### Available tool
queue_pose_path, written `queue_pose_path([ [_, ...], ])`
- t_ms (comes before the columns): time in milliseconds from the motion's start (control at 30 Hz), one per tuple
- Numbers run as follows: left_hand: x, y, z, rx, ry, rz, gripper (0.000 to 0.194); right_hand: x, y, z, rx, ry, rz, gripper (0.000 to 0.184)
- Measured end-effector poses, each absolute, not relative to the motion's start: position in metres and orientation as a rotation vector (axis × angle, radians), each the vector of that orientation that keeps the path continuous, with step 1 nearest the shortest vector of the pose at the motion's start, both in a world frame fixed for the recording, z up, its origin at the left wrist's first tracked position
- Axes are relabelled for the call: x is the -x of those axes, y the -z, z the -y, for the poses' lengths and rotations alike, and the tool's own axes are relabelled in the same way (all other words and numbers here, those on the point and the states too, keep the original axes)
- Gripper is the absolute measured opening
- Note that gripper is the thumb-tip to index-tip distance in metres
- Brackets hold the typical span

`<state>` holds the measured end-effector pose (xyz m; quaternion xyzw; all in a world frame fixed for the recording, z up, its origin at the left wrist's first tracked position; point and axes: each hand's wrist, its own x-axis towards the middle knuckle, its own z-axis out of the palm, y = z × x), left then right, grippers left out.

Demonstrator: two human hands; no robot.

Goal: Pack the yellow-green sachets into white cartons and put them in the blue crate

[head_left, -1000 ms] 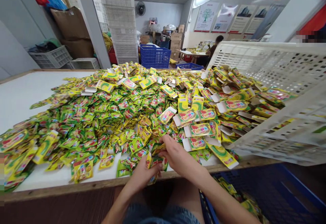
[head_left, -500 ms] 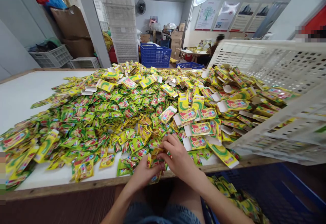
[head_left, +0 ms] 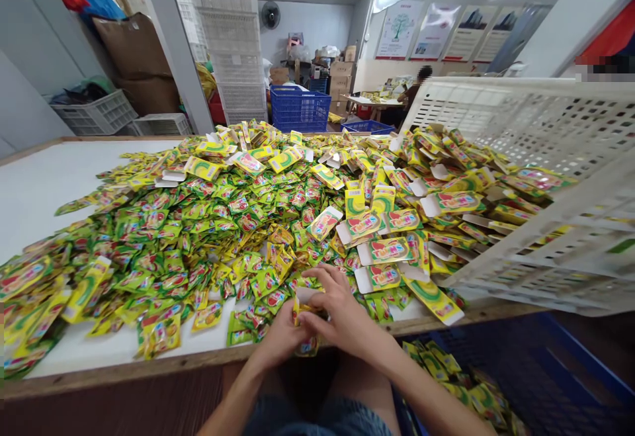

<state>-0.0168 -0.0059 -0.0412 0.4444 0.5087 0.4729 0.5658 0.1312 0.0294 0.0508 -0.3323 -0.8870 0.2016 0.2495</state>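
Observation:
At the table's front edge, both hands meet around a small yellow candy box (head_left: 303, 296) whose white flap stands up at its open end. My left hand (head_left: 284, 331) is wrapped round the box from the left. The fingers of my right hand (head_left: 342, 310) close over its top and right side, hiding much of it. A sachet (head_left: 306, 346) shows just below the hands. Beyond them spreads a heap of green and yellow candy sachets (head_left: 163, 251). To the right of my right hand lie flat yellow boxes with white flaps (head_left: 384, 251).
A white perforated crate (head_left: 526, 277) lies tipped on the right, with many boxes at its mouth. Under the table edge, a blue crate (head_left: 570, 370) holds filled packs. The wooden table rim (head_left: 124, 364) runs along the front. A person (head_left: 409, 95) sits at a far table.
The box's white flap now shows between my hands, where yellow sachets showed at my fingertips before. My right fingers have shifted slightly left over it. The view has turned a little.

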Motion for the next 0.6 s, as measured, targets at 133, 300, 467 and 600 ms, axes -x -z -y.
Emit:
queue_pose_path([
  [133, 0.018, 0.039, 0.001, -1.056, -1.193, -1.172, 0.055, -0.138, -0.047, -0.024, 0.974, -0.659, 2.320, 0.010],
  [300, 0.018, 0.025, -0.003, -1.071, -1.241, -1.148, 0.041, -0.144, -0.030, -0.016, 1.023, -0.651, 2.197, 0.017],
  [467, 0.018, 0.023, 0.003, -1.102, -1.270, -1.171, 0.034, -0.133, -0.025, -0.013, 1.047, -0.434, 2.243, 0.013],
  [600, 0.018, 0.026, 0.007, -1.101, -1.305, -1.159, 0.037, -0.127, -0.032, -0.015, 1.084, -0.440, 2.286, 0.010],
])
